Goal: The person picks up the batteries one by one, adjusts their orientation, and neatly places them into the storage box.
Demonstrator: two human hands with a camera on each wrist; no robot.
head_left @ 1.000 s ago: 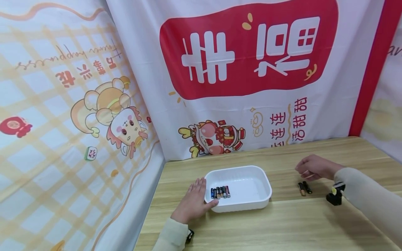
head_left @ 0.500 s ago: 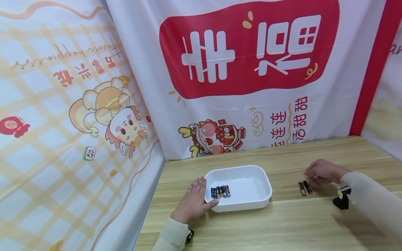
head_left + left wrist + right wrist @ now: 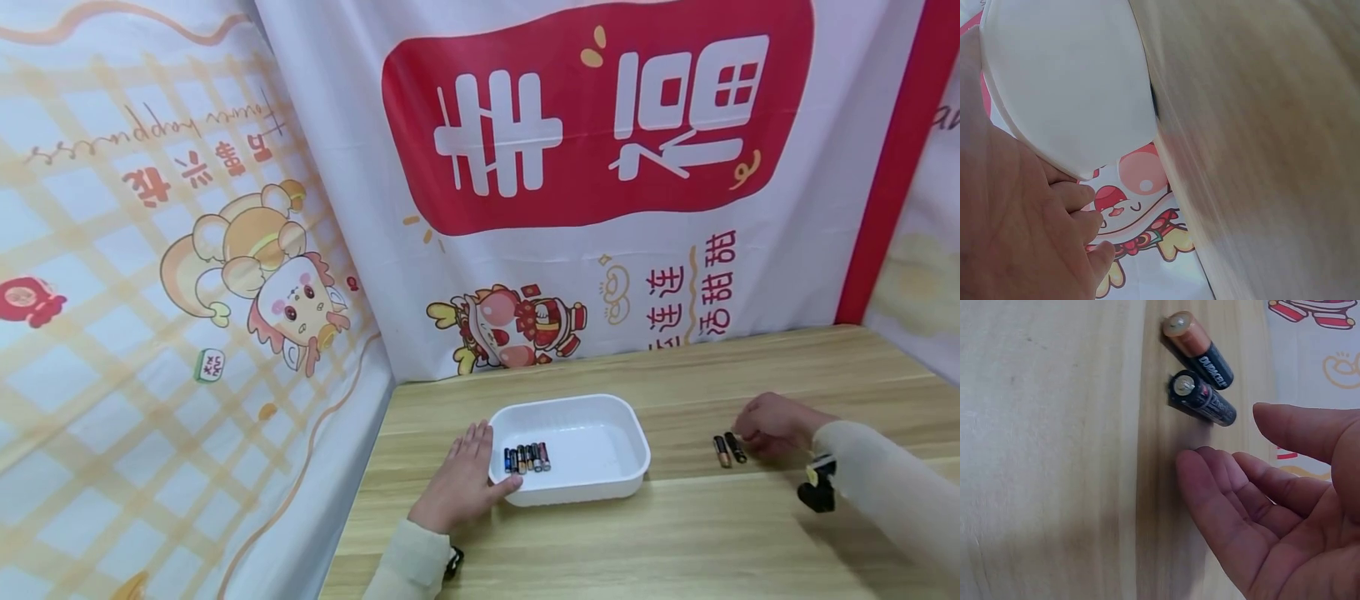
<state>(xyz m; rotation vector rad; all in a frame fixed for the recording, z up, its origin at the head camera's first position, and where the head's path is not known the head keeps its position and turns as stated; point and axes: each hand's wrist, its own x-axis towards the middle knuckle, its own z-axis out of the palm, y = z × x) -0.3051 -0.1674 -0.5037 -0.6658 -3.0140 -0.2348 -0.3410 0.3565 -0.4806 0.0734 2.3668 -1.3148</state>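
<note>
Against the left side of a white plastic tray [image 3: 573,492] rests my left hand [image 3: 459,479], fingers straight along the wall and thumb at the front corner. Several AA-size batteries [image 3: 527,458] lie in a row at the tray's left end. Two more lie side by side on the table to the right: a copper-topped Duracell battery [image 3: 1200,350] and a black battery [image 3: 1205,400]. Just right of the black one is my right hand [image 3: 776,425]. The right wrist view shows its fingers loosely bent and thumb apart, nothing between them, a small gap from the black battery.
The wood-grain table [image 3: 600,550] spans the front. A white printed cloth [image 3: 600,250] hangs along its back edge, and a checked cloth [image 3: 150,375] walls the left side. Bare tabletop lies between the tray and the two loose batteries.
My right hand has moved right and nearer to me, from behind the two loose batteries to their right side. Left hand, tray and batteries stay where they were.
</note>
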